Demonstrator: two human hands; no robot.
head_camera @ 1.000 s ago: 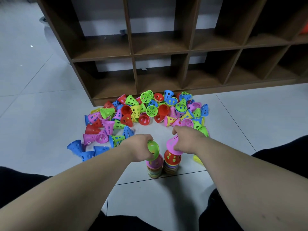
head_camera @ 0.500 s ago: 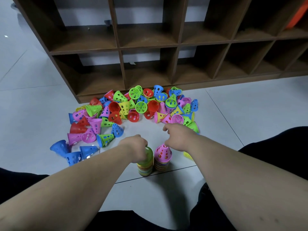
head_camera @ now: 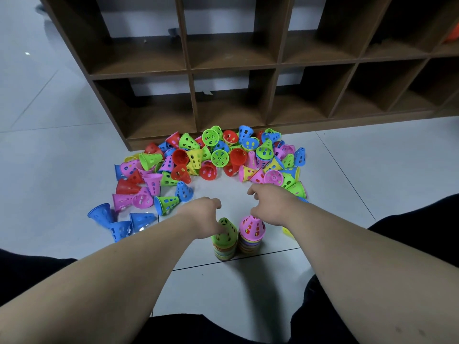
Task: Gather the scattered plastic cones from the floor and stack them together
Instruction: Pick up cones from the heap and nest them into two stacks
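Head view: my left hand [head_camera: 203, 214] and right hand [head_camera: 270, 204] are both loose and hold nothing, held out just past my two stacks. The green-topped stack [head_camera: 224, 240] and the pink-topped stack [head_camera: 251, 233] stand side by side on the floor [head_camera: 62, 170], close to me. The loose cones [head_camera: 218, 157] lie in a heap by the foot of the shelf [head_camera: 236, 70]. My wrists are right over the stacks, so I think one bump could tip them both over.

two upright cone stacks [head_camera: 238, 240] side by side; loose cones [head_camera: 211, 160] scattered behind.
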